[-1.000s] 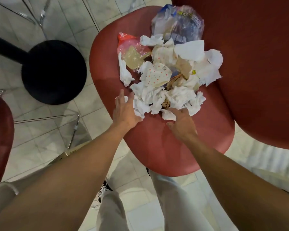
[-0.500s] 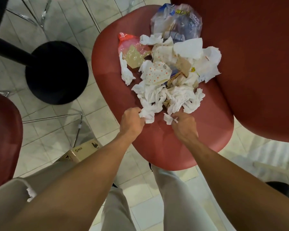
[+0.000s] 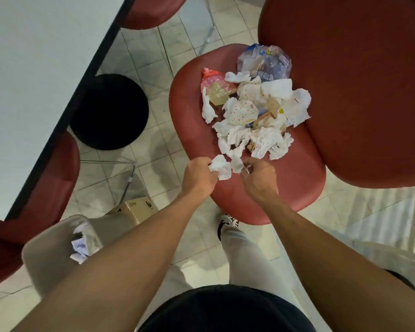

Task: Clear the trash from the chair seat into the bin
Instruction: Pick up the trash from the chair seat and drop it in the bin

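Along the left edge of the frame a pale tabletop (image 3: 29,75) is filling the upper corner, and below it, at the lower left, the beige bin (image 3: 46,250) is standing on the tiled floor with crumpled paper already showing inside. Just right of the bin a small cardboard box (image 3: 134,209) is lying on the floor; its printing is too small to read.

Toward the centre, the left hand (image 3: 197,176) is closing around a white crumpled napkin (image 3: 221,166) at the near edge of the pile. Beside it the right hand (image 3: 258,173) is pinching a smaller scrap of tissue (image 3: 237,164), fingers curled shut on it.

Further right, the rest of the trash pile (image 3: 254,116) is sitting on the red chair seat (image 3: 292,188): napkins, a dotted wrapper, a red-topped clear bag, and a clear plastic bag (image 3: 265,61) with blue and yellow lettering I cannot make out.

The risk, as I judge it, is that both hands are holding light, loose paper by small pinches, so pieces could be slipping free and dropping to the floor on the swing across to the bin. Napkins tangled with the pile could also be dragging neighbours off the seat edge.
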The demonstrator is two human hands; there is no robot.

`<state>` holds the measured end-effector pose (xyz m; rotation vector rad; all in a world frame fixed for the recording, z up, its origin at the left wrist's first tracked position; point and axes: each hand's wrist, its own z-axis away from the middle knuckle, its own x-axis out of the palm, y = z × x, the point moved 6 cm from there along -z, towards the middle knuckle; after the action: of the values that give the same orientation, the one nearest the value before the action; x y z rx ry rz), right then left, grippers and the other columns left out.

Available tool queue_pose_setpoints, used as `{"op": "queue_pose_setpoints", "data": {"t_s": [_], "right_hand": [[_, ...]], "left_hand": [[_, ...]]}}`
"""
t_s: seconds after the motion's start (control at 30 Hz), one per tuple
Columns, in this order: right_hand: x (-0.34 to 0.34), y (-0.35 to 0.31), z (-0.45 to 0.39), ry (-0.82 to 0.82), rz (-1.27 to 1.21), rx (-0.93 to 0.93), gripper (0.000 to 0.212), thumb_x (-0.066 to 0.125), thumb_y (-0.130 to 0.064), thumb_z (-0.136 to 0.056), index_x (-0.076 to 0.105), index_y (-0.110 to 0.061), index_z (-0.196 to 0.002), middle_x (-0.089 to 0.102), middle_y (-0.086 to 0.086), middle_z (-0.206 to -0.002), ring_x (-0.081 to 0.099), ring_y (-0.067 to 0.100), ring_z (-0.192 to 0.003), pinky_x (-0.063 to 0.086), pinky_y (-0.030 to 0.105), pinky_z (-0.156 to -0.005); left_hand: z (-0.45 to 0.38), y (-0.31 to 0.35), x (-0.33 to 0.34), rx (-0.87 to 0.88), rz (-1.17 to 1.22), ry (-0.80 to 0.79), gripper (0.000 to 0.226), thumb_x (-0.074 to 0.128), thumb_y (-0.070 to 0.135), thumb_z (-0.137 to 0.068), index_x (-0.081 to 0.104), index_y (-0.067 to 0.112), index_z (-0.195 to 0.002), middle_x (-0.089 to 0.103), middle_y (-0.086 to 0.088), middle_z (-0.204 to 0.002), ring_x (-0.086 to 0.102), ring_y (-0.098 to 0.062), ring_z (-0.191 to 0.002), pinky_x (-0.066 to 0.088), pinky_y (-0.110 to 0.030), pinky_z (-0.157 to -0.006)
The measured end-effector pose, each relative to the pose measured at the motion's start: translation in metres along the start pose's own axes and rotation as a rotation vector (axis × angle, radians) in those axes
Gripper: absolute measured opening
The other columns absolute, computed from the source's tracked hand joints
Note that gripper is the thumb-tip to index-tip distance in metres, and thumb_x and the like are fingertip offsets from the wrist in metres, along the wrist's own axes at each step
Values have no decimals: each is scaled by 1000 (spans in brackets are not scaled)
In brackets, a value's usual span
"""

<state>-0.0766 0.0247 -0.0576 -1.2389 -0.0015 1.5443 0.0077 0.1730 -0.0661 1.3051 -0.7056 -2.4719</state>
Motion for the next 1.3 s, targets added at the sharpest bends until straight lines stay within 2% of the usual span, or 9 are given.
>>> {"op": "queue_pose_setpoints", "data": {"t_s": [0.17,0.3,0.47,0.73,0.83,0.97,1.03,1.17,1.3], "right_hand": [[17,-46,42,-22,32,-42,22,57,-12,-86,70,-14,-103,71,7,-91,64,23,-77,54,34,-75],[48,-80,78,-59,65,-118,15,59,-13,-84,70,-16,-95,68,6,-85,64,26,-79,51,33,-71],[107,-123,122,-161,158,-213,12,64,-16,-87,69,-14,-97,60,-2,-78,57,19,-73,38,23,-67],[212,-183,199,-344,214,-379,10,62,-21,-88,67,-13,-89,68,8,-83,61,27,-77,51,38,-69],[242,-195,220,-392,206,-401,10,62,-23,-86,68,-16,-88,66,4,-77,61,26,-76,45,31,-63],[276,-207,245,-489,181,-378,18,66,-25,-85,67,-19,-102,68,2,-83,64,21,-81,48,28,-70],[288,-211,253,-548,199,-358,26,68,-26,-85,65,-22,-110,65,1,-86,61,19,-84,47,28,-76],[298,-212,253,-566,217,-362,27,66,-25,-85,65,-23,-111,61,-2,-86,58,15,-79,41,22,-67],[291,-209,244,-574,200,-327,22,62,-20,-87,65,-19,-108,63,0,-83,60,17,-77,41,24,-67]], "left_hand": [[34,-46,-49,-67,44,72,17,69,15,-79,70,7,-93,62,-14,-96,60,-29,-90,36,-27,-65],[63,-97,-88,-133,78,118,21,67,15,-81,71,11,-101,48,-5,-99,52,-20,-86,36,-26,-67],[101,-178,-122,-252,146,181,8,67,17,-80,71,11,-85,61,-8,-89,55,-21,-74,32,-24,-52],[173,-311,-166,-496,238,301,21,68,32,-73,75,22,-90,72,-4,-89,65,-26,-88,52,-31,-74],[194,-342,-175,-578,241,322,27,68,25,-76,74,20,-102,72,-7,-97,63,-28,-94,51,-31,-76],[213,-376,-183,-659,263,349,29,69,24,-75,71,12,-102,69,-8,-101,63,-27,-94,44,-28,-69],[219,-386,-186,-693,263,358,39,72,27,-76,66,15,-112,63,-7,-112,60,-26,-101,45,-30,-75],[223,-394,-189,-688,261,374,52,73,35,-75,59,22,-123,60,-6,-119,57,-27,-110,48,-36,-86],[216,-386,-190,-647,229,374,37,68,33,-77,64,27,-114,63,-1,-116,60,-25,-104,48,-33,-80]]}}
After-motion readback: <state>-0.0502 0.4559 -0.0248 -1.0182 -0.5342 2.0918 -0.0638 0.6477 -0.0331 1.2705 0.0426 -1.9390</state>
